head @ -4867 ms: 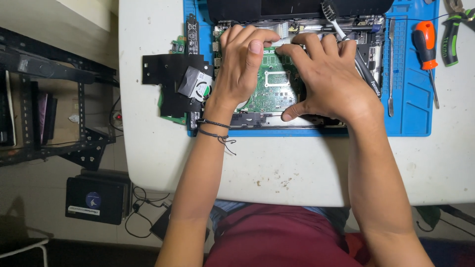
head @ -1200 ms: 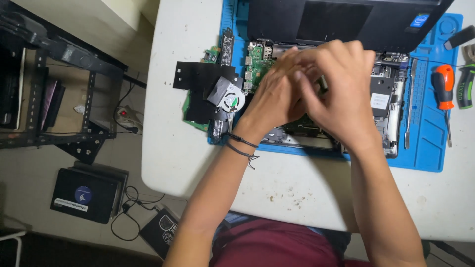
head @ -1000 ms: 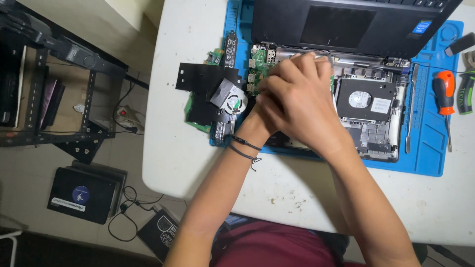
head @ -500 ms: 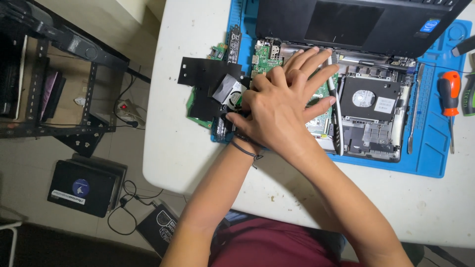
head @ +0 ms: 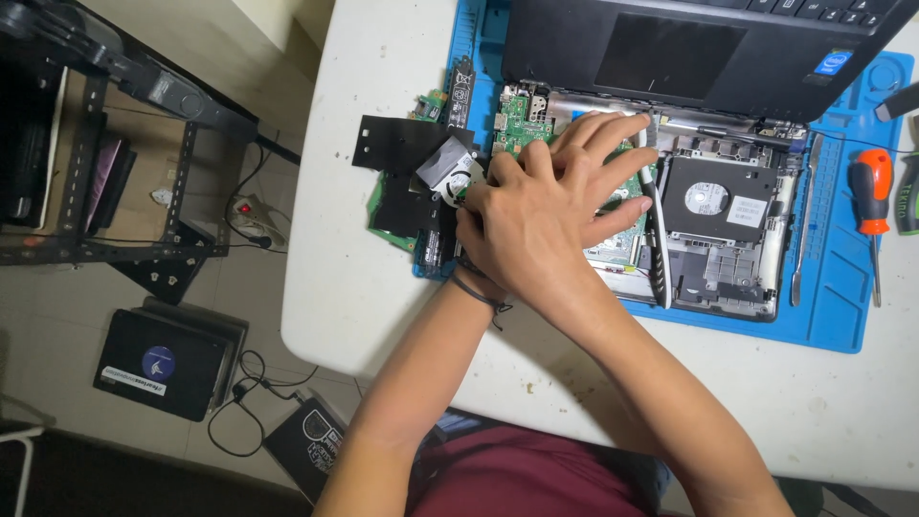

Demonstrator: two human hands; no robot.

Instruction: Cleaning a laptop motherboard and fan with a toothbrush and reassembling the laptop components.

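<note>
Bright even overhead light, soft shadows, dim floor, sharp focus

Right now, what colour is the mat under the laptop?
Blue mat, seen best in the head view.

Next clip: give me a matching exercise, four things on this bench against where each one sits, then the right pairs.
Things:
1. hard drive
2. screwdriver
3. fan
4. right hand

Places:
A. on the mat, right of the laptop base
B. over the circuit board, covering most of the left hand
C. in its bay, right side of the opened laptop
D. at the laptop's left edge, beside black sheets

Pairs: 1-C, 2-A, 3-D, 4-B
</note>
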